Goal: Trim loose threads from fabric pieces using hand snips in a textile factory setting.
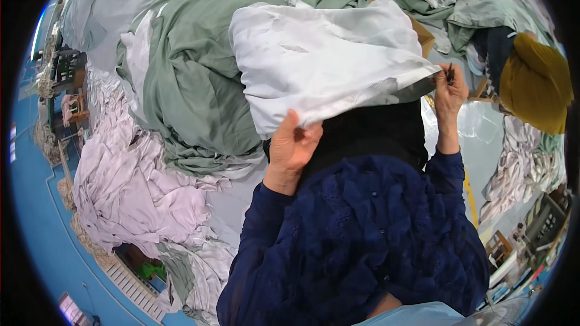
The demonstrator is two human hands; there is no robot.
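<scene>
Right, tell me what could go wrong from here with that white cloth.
A small dark thing shows at the fingers of the right hand, beside a corner of the white cloth; if it is sharp, it might nick the fabric. The left hand is at the near edge, its grip unclear, so that edge could slip. The green cloth heap sits close on the left, so the two might tangle.

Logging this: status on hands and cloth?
Left hand at near edge of white cloth. Right hand pinching its right corner, with small dark item. Green fabric heap close on left.
</scene>
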